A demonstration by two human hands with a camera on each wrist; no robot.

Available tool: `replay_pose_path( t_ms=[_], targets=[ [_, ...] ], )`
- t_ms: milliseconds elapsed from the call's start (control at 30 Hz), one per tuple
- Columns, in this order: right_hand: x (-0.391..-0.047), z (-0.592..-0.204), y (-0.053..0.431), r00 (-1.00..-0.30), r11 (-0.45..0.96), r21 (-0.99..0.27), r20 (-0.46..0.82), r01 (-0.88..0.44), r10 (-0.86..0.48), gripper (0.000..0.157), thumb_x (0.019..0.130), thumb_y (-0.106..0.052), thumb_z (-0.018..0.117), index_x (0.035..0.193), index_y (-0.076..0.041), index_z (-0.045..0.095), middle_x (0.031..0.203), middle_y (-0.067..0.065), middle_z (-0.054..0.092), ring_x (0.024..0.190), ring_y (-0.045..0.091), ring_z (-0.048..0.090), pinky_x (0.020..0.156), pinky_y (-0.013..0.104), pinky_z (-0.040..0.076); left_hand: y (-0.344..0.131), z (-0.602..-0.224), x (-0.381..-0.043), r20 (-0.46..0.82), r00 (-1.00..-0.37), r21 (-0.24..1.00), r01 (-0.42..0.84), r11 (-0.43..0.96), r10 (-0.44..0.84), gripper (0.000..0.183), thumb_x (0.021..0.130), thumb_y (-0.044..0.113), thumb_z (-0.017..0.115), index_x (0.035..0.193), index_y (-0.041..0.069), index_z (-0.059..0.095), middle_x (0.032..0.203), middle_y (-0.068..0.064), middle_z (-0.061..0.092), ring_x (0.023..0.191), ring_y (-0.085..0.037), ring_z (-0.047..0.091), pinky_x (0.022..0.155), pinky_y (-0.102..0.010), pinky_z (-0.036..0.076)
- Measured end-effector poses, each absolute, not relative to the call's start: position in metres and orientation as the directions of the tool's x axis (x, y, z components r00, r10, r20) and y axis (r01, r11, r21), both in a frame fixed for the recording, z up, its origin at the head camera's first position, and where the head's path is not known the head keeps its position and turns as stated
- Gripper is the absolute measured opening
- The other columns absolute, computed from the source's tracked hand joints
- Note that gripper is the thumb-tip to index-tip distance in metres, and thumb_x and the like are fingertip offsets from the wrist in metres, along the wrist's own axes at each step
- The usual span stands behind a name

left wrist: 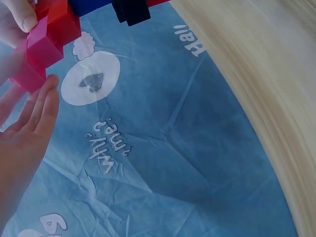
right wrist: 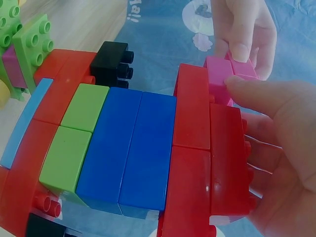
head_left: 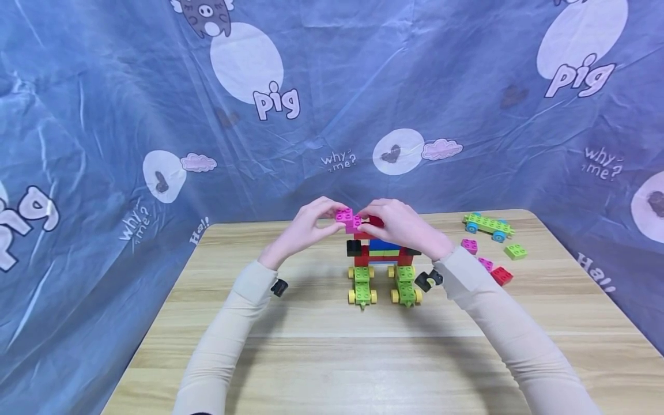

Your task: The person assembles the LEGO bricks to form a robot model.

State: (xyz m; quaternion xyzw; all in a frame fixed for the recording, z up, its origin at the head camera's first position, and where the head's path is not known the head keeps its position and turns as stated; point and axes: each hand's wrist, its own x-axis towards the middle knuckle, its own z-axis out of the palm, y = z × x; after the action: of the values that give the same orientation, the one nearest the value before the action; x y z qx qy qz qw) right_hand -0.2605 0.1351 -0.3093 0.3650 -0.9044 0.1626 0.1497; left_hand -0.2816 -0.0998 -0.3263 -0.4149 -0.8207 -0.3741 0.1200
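My left hand [head_left: 310, 223] pinches a pink brick [head_left: 344, 215] between thumb and fingers, at the upper left of a built block figure. Right beside it is a second pink brick [right wrist: 217, 79], touching the red bricks [right wrist: 192, 108] at the figure's top. My right hand [head_left: 398, 226] holds this second brick, its thumb on the near side and its fingers behind the red bricks. Below come blue bricks [right wrist: 148, 153], green bricks [right wrist: 66, 155] and a black brick [right wrist: 105, 64] out at the side. Two green wheeled bases [head_left: 362, 291] with yellow wheels form the bottom.
At the right of the wooden table [head_left: 321, 357] lie a green base with blue wheels [head_left: 485, 223], a pink brick [head_left: 469, 246], another pink brick [head_left: 486, 264], a red brick [head_left: 501, 275] and a green brick [head_left: 516, 252]. A printed blue cloth [head_left: 332, 75] hangs behind and at both sides.
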Motion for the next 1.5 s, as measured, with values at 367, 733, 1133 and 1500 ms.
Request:
replay_pose_path(
  t_ms=[367,733,1133,1500],
  targets=[
    [-0.2591,-0.3078,0.1346,-0.691,0.680,-0.191,0.386,-0.708,-0.611,0.030,0.087,-0.031,0.066,0.107,-0.010,0.069,0.102,0.007,0.071,0.089,0.023,0.067,0.076,0.034,0.058,-0.0996,-0.3293,-0.2836,0.531,-0.604,0.477,0.793,0.380,0.594,0.032,0.085,0.022,0.068,0.115,0.012,0.063,0.103,-0.002,0.063,0.093,-0.011,0.061,0.084,-0.020,0.054],
    [-0.2599,-0.3078,0.1348,-0.691,0.684,-0.183,0.389,-0.706,-0.609,0.029,0.087,-0.031,0.066,0.107,-0.010,0.069,0.101,0.006,0.071,0.089,0.020,0.067,0.077,0.034,0.058,-0.1000,-0.3307,-0.2835,0.550,-0.584,0.457,0.809,0.371,0.597,0.033,0.086,0.022,0.068,0.117,0.013,0.063,0.103,-0.002,0.062,0.094,-0.012,0.060,0.084,-0.020,0.054],
    [-0.2610,-0.3080,0.1349,-0.694,0.682,-0.192,0.381,-0.706,-0.611,0.032,0.086,-0.034,0.066,0.107,-0.010,0.069,0.101,0.006,0.071,0.091,0.023,0.067,0.079,0.035,0.058,-0.0999,-0.3335,-0.2834,0.567,-0.565,0.424,0.824,0.376,0.599,0.034,0.085,0.021,0.069,0.117,0.012,0.062,0.104,-0.002,0.061,0.094,-0.011,0.059,0.085,-0.024,0.054],
    [-0.2590,-0.3086,0.1348,-0.704,0.697,-0.179,0.371,-0.694,-0.606,0.031,0.087,-0.034,0.065,0.108,-0.011,0.068,0.103,0.006,0.070,0.093,0.021,0.065,0.080,0.035,0.058,-0.0984,-0.3352,-0.2795,0.558,-0.603,0.456,0.797,0.396,0.570,0.037,0.084,0.014,0.069,0.119,0.011,0.061,0.107,-0.003,0.060,0.095,-0.012,0.059,0.085,-0.021,0.054]
  ],
)
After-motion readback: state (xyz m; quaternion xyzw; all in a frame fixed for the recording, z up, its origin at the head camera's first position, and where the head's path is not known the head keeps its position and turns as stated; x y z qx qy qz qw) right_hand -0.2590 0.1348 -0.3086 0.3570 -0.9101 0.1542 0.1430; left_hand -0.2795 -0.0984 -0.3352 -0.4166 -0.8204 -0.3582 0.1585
